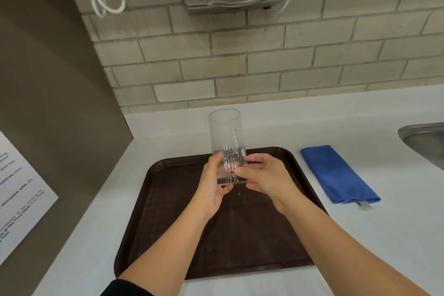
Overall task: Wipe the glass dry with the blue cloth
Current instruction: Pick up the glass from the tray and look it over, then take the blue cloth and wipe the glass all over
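Glass (227, 144) upright, base held in grip of both hands; blue cloth (338, 173) apart, right.

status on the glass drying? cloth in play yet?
Done: the glass is picked up, held upright over the brown tray. In hand: the left hand and the right hand both grip its base. Left: all the wiping. The blue cloth lies folded on the counter right of the tray, untouched.
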The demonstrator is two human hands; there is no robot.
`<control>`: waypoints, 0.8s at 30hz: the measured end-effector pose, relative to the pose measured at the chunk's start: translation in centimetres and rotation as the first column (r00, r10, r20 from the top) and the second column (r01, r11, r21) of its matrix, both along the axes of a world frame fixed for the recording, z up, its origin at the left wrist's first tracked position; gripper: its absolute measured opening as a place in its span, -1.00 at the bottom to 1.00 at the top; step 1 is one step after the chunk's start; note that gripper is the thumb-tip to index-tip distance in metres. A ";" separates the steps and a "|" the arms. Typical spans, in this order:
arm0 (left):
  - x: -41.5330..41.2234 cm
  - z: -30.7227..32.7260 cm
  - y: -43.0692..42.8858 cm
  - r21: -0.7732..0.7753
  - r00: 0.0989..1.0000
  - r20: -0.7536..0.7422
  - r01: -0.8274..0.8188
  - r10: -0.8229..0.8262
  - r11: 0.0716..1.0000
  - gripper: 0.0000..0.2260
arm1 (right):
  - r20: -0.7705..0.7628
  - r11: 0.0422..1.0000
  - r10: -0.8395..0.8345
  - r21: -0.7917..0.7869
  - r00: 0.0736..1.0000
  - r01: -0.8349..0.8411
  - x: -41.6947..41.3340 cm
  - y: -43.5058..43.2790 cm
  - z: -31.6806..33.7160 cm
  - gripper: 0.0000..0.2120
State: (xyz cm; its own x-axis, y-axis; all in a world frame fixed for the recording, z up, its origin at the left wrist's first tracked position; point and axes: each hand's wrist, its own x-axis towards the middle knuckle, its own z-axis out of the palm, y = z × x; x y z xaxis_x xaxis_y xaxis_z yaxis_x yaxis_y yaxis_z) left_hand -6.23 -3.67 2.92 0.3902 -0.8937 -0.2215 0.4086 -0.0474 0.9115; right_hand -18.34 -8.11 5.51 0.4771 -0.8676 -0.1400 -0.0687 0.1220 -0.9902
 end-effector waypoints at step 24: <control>0.1 -0.7 -1.6 -0.046 0.965 -0.246 0.079 -0.088 0.996 -0.32 | -0.700 0.828 -0.282 -0.523 0.656 -0.202 -10.7 -13.5 -4.9 -0.59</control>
